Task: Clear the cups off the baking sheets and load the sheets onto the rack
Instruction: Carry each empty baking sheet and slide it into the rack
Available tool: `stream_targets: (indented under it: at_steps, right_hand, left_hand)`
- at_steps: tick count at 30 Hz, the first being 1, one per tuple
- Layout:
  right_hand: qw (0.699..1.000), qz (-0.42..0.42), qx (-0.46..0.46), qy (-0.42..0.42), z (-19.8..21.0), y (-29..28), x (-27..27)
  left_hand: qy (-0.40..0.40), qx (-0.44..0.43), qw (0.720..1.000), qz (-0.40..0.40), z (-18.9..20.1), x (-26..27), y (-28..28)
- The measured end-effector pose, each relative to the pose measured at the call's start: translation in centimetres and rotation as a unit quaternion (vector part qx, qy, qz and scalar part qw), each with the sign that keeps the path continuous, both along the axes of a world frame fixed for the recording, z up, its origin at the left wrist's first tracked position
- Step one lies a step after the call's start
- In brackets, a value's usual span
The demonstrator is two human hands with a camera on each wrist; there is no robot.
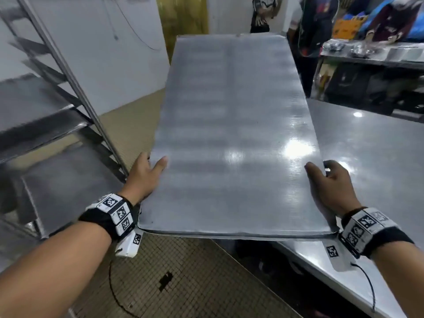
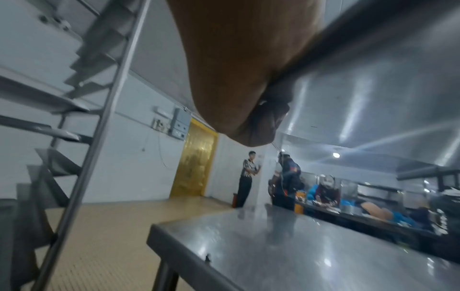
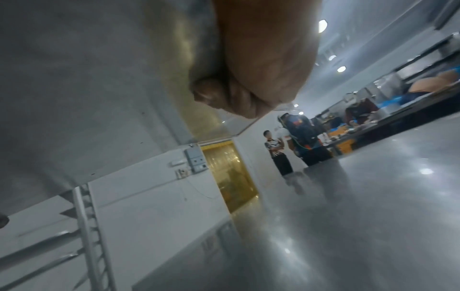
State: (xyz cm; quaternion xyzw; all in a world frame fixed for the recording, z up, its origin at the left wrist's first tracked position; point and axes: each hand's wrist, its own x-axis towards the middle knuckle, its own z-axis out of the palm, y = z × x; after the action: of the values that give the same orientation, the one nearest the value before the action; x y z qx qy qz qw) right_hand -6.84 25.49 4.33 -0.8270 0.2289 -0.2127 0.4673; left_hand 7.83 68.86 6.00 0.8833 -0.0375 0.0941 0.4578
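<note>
Already the baking sheet [image 1: 229, 134] in hand carries no cups, so for this sheet the clearing part looks done and the loading part is under way. It is lifted clear of the steel surface [image 1: 367, 157], its near end over the tiled floor [image 1: 183, 283] and its far end pointing away. The left hand [image 1: 143, 177] grips the near left edge, thumb laid on top and the fingers curled under the rim; the right hand [image 1: 330, 187] grips the near right edge the same way, thumb on top, fingers wrapped below. From the wrist views the undersides of both grips appear, fingers pressed together against the metal. The rack [image 1: 68, 99] stands just to the left, and at least a couple of its runners seem to hold flat sheets already, though blur makes a count impossible. No cups are visible on the near surface. What seems left is to turn the sheet toward the rack, line it up with a free pair of runners and slide it in; whether more sheets wait elsewhere cannot be told.
</note>
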Motion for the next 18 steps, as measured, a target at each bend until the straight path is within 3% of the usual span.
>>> stream_targets:
  at_steps: [9,18]
  right_hand:
    - [0.981,0.149,-0.006,-0.124,8.4,8.6,12.5]
    - [0.938,0.294,0.036,-0.177,14.3,15.8,18.1]
  left_hand:
    - [-0.107,-0.020,0.984,0.144,8.7,0.4,11.0]
    - [-0.164,-0.018,0.943,0.289,13.9,-8.5,16.7]
